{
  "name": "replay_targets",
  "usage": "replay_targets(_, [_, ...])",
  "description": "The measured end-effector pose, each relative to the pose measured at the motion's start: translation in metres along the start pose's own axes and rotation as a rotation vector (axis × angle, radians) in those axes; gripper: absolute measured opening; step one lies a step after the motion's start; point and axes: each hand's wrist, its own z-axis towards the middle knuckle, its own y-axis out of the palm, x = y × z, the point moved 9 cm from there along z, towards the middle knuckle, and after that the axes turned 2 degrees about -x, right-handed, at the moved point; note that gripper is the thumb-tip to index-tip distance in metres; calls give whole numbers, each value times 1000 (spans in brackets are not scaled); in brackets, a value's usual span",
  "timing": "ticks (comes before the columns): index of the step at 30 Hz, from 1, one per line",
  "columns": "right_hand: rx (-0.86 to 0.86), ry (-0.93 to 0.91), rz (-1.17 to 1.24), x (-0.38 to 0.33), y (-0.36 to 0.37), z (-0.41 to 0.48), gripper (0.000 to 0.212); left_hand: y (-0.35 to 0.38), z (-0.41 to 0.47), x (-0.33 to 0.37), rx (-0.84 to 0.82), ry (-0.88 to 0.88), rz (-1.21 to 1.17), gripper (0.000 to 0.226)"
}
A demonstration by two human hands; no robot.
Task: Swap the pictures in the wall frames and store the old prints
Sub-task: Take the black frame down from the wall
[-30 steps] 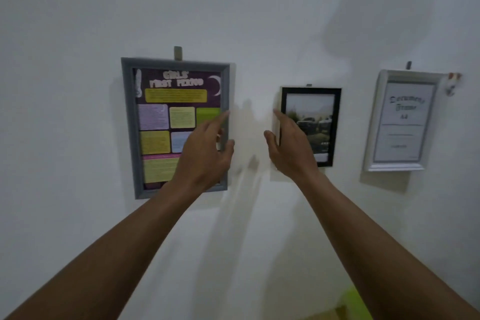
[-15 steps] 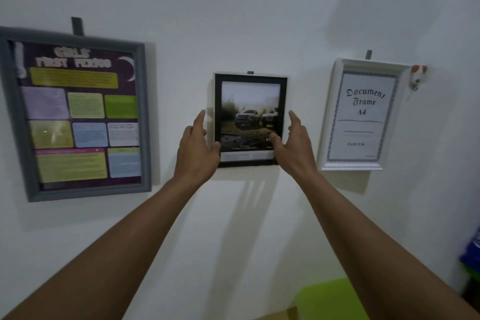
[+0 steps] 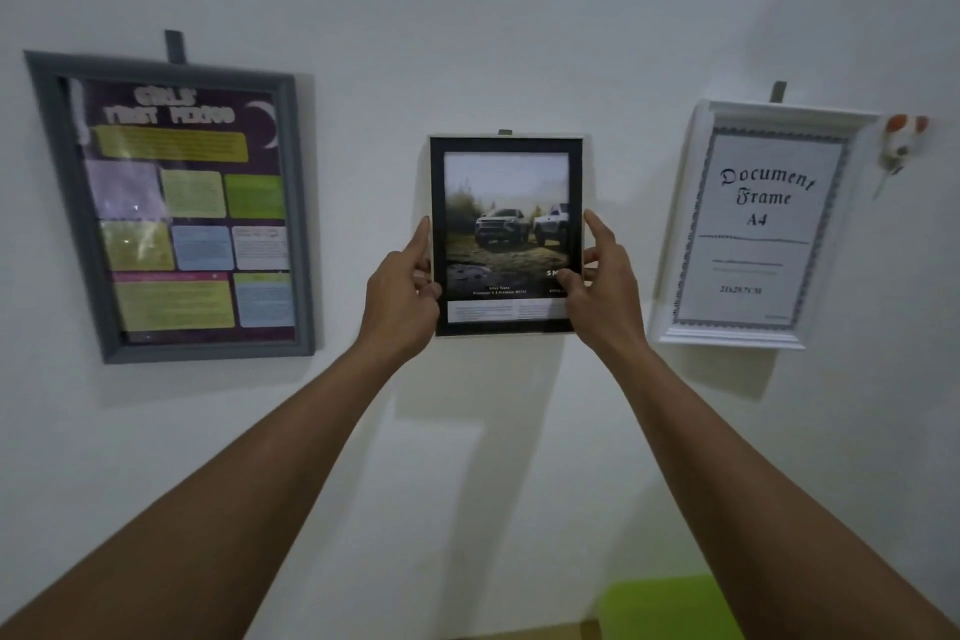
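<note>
- Currently both hands on black frame point(image 3: 505, 234), mid-wall between grey frame point(image 3: 171, 205) and white frame point(image 3: 753, 224).
- Left hand point(image 3: 402, 294) pinches left edge, thumb in front.
- Right hand point(image 3: 600, 283) pinches right edge, thumb on the glass.
- Frame upright against wall point(image 3: 467, 16).

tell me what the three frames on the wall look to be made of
Grey frame: matt, stepped profile, painted wood or moulded plastic; glare spots suggest a glazed front.
Black frame: thin, flat, matt face with pale side edges, perhaps laminated board or plastic.
White frame: stepped moulding, faint sheen, probably plastic or painted wood.
</note>
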Motion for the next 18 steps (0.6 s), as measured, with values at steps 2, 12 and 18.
replay_targets(2, [-19, 11, 20, -2, -4, -3, 71, -4, -5, 4, -25, -19, -38, 74])
replay_targets(12, [-107, 101, 34, -38, -19, -11, 73, -26, -18, 22, -113, -111, -129, 75])
replay_targets(18, [-79, 86, 54, -61, -34, -7, 70, -42, -8, 38, -96, -104, -191, 77])
